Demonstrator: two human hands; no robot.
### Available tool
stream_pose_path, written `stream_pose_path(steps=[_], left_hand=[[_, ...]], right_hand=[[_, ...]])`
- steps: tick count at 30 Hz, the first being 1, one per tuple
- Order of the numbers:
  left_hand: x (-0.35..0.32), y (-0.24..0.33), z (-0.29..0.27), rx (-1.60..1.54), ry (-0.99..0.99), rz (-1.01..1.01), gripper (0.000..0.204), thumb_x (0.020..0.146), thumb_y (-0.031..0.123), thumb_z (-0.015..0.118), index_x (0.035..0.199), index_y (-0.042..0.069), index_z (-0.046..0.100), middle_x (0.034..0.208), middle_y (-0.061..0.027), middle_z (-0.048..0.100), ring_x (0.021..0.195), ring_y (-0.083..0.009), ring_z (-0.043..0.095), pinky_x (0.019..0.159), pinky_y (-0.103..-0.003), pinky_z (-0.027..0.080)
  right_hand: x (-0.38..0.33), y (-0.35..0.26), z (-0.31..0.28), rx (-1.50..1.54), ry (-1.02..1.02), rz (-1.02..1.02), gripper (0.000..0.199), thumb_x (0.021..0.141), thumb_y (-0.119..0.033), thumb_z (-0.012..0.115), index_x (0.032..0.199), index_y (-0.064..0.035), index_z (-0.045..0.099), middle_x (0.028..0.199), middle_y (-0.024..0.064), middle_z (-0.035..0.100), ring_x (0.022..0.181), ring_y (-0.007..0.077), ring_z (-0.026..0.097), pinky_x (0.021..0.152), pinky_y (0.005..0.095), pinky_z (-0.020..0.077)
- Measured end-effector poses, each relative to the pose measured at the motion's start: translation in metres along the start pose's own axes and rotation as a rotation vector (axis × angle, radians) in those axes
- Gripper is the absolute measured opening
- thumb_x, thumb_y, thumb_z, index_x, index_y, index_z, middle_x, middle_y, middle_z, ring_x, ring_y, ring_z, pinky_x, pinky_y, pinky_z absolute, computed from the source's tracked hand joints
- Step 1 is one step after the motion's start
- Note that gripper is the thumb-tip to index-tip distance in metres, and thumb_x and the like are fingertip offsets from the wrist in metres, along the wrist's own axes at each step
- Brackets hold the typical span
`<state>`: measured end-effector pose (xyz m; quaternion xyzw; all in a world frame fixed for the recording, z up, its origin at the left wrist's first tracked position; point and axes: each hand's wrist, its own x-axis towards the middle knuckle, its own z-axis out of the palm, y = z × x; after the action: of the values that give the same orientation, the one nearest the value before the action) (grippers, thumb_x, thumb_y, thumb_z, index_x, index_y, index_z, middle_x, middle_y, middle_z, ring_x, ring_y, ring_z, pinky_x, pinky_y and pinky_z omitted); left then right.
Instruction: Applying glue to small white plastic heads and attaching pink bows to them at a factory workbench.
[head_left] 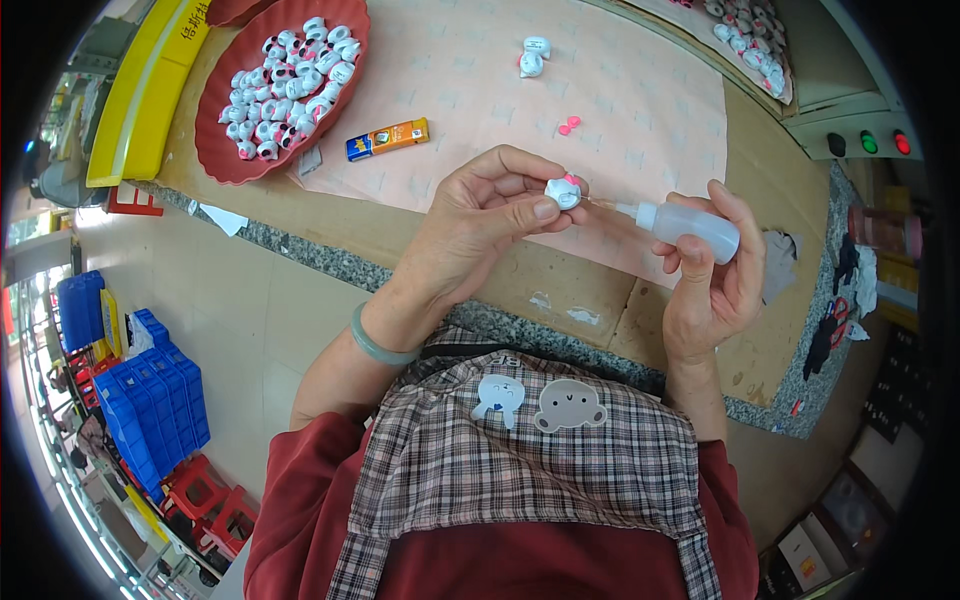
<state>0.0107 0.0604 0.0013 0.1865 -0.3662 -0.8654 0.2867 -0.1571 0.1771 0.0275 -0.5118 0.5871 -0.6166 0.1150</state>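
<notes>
Gluing a small white figurine.
Our left hand pinches the pink-bowed figurine; our right hand grips a squeeze bottle; an orange-blue packet lies beyond.

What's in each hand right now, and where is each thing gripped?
The left hand pinches a small white figure by its sides between thumb and fingertips. The right hand grips a small squeeze bottle around its body, nozzle at the figure.

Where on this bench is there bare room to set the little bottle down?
Most open: the pink mat between the orange pack, the two white figures and the pink bits. Also bare is the brown board at the near edge below the left hand. Crowded: the red tray of figures at far left, and the pile at far right.
</notes>
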Motion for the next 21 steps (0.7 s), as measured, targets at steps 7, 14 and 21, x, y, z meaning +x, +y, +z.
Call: stream_pose_path(steps=[7,14,21], left_hand=[[-0.0008,0.0015,-0.0020,0.026,0.027,0.016,0.023,0.083,0.004,0.062,0.105,0.000,0.056,0.105,-0.0176,0.062,0.093,-0.0224,0.064,0.083,-0.029,0.053],[0.0001,0.0009,-0.0030,0.052,0.028,0.031,0.023,0.083,0.004,0.062,0.105,0.000,0.056,0.106,-0.0184,0.062,0.093,-0.0225,0.064,0.083,-0.029,0.053],[0.0008,0.0004,-0.0028,0.056,0.030,0.032,0.023,0.083,0.004,0.062,0.105,-0.001,0.055,0.106,-0.0184,0.062,0.092,-0.0227,0.064,0.083,-0.029,0.053]], right_hand=[[0.0004,-0.0005,-0.0002,-0.009,-0.011,0.013,0.036,0.090,-0.012,0.056,0.121,0.0031,0.047,0.096,0.0189,0.062,0.064,0.0125,0.056,0.054,0.0199,0.0442],[-0.0005,-0.0002,0.0007,0.010,0.001,0.009,0.036,0.089,-0.012,0.056,0.121,0.0033,0.047,0.096,0.0188,0.062,0.064,0.0127,0.056,0.054,0.0199,0.0443],[-0.0001,0.0011,0.0009,-0.031,-0.018,-0.005,0.035,0.089,-0.010,0.056,0.121,0.0038,0.047,0.095,0.0185,0.062,0.064,0.0123,0.056,0.054,0.0196,0.0442]])
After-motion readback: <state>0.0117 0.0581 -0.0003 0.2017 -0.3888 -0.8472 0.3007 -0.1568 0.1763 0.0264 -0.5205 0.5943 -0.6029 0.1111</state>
